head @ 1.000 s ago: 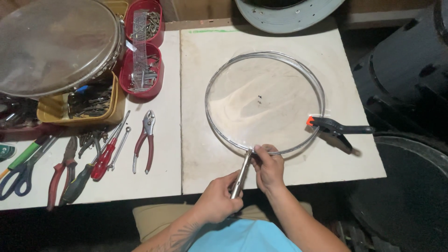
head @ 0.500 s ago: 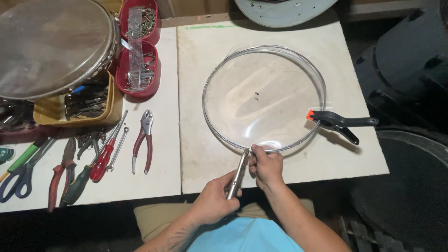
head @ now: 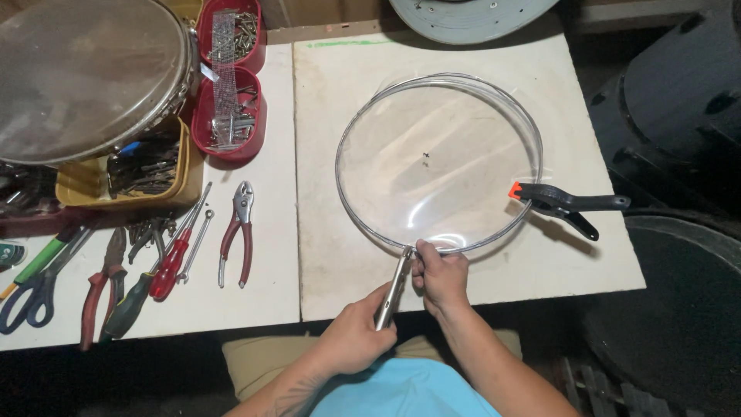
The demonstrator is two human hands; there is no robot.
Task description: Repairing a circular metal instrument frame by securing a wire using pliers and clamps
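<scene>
Pliers (head: 395, 287) in left hand (head: 356, 336) bite hoop (head: 363, 123) at near edge, axis pointing away; right hand (head: 441, 279) fingers pinch rim beside.

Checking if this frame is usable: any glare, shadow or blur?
Head view: sharp on the white table; soft glare on the clear disc; the clamp casts a short shadow; right side and foreground are very dark; both hands stay crisp.
</scene>
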